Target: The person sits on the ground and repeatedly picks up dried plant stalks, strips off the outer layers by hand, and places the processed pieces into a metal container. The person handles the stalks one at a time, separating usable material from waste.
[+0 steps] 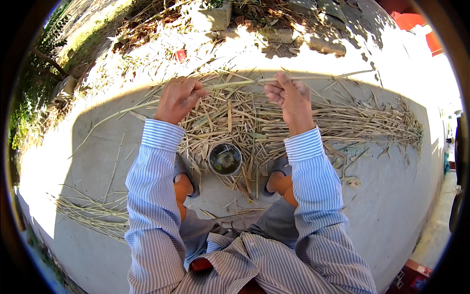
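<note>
Both arms reach forward, with a long, thin plant stalk (230,85) stretched level between the hands. My left hand (178,99) is closed round it, and a thin length trails from that fist down to the left. Thumb and fingers of my right hand (291,99) pinch the stalk, whose pale end sticks out to the right. Whether it is one piece or two meeting near the right fingers, I cannot tell. Beneath the hands lies a loose heap of dry, cut stalks (220,115). A round bowl of dark liquid (225,159) stands between my feet.
A thick bundle of long dry stalks (362,120) lies to the right on the concrete floor (382,196). Thinner greenish stalks (93,215) are at the left. Stone blocks (213,18), dry litter and a small red packet (180,55) lie at the far side.
</note>
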`<action>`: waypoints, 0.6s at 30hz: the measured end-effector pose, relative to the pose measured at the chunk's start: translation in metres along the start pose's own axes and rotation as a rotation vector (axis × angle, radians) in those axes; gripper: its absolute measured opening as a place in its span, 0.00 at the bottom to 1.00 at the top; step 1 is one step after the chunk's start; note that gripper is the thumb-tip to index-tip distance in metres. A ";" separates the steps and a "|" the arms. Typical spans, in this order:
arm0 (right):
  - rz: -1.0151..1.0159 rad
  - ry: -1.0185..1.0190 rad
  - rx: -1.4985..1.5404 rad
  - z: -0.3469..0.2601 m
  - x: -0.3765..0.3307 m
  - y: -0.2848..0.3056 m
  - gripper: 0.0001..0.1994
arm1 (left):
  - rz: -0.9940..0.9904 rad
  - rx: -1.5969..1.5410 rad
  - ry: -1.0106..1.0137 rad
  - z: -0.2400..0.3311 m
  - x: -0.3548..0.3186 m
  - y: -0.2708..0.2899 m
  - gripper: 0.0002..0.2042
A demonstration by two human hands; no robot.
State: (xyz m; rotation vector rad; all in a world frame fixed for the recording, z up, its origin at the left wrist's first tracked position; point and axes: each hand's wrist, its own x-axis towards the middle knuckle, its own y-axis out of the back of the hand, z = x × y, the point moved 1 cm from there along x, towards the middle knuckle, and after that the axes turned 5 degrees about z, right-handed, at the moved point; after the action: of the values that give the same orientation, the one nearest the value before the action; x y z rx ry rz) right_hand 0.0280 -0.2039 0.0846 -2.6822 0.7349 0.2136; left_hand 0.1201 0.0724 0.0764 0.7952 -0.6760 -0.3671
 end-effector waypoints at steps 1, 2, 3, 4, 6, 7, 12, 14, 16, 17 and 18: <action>0.041 0.015 -0.025 -0.002 0.003 0.004 0.20 | 0.023 0.112 -0.073 -0.002 -0.001 0.002 0.12; 0.082 0.030 -0.050 -0.007 0.008 0.012 0.19 | 0.046 0.225 -0.147 -0.004 -0.001 0.004 0.11; 0.118 0.046 -0.074 -0.012 0.010 0.017 0.19 | 0.058 0.275 -0.149 -0.005 -0.003 0.006 0.10; 0.133 0.071 -0.059 -0.015 0.010 0.020 0.20 | 0.069 0.326 -0.152 -0.006 -0.006 0.008 0.10; 0.167 0.122 -0.031 -0.021 0.010 0.025 0.21 | 0.077 0.401 -0.118 -0.014 -0.010 0.015 0.10; 0.175 0.121 -0.035 -0.023 0.011 0.029 0.21 | 0.073 0.426 -0.082 -0.023 -0.012 0.023 0.10; 0.150 0.116 -0.038 -0.025 0.011 0.030 0.20 | 0.095 0.210 0.093 -0.049 -0.022 0.038 0.11; 0.158 0.142 -0.072 -0.031 0.013 0.037 0.20 | 0.082 -0.086 0.270 -0.054 -0.025 0.039 0.12; 0.170 0.163 -0.125 -0.036 0.016 0.045 0.20 | 0.053 -0.201 0.373 -0.057 -0.026 0.039 0.11; 0.179 0.171 -0.161 -0.038 0.018 0.050 0.20 | 0.043 -0.202 0.369 -0.057 -0.025 0.039 0.11; 0.186 0.179 -0.198 -0.039 0.020 0.054 0.20 | 0.035 -0.202 0.365 -0.056 -0.023 0.037 0.10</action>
State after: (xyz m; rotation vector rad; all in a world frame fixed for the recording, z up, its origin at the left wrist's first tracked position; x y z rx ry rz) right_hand 0.0189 -0.2716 0.1005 -2.8459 1.0715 0.0962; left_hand 0.1431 0.1388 0.0663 0.6347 -0.3054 -0.2445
